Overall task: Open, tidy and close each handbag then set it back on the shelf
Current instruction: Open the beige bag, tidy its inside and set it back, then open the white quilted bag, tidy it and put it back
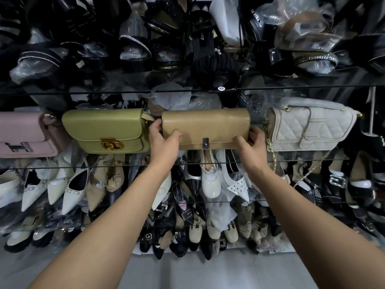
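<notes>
While the left hand (161, 138) wraps round the left end of the tan rectangular leather handbag (206, 126), thumb across the front and fingers curled out of sight behind, the right hand (251, 142) does the same at the right end, thumb on the lower front edge, so it's a two-handed pinch at both ends. That bag sits level in the gap in the row on the clear glass shelf (116, 166), flap down with its small silver clasp (205, 141) looking latched, though honestly I can't tell if the bottom is on the glass or just above it. Biggest worry imo is how tight that slot is: the olive-green leather flap bag with the gold buckle (108, 132) is just beside the left knuckles and the white quilted bag (310, 126) is just beside the right ones, so any sideways swing bumps a neighbour along the slick glass. The quilted one's gold chain strap (270, 151) dangles over the shelf edge right by the right wrist, and snagging it could drag that bag off. The grip is only on the ends too, so if one hand slips on smooth leather, the bag tips forward and drops toward the white patent shoe (210, 182) and its neighbours below. The pink handbag (23, 134) at the far left looks safely out of reach.
</notes>
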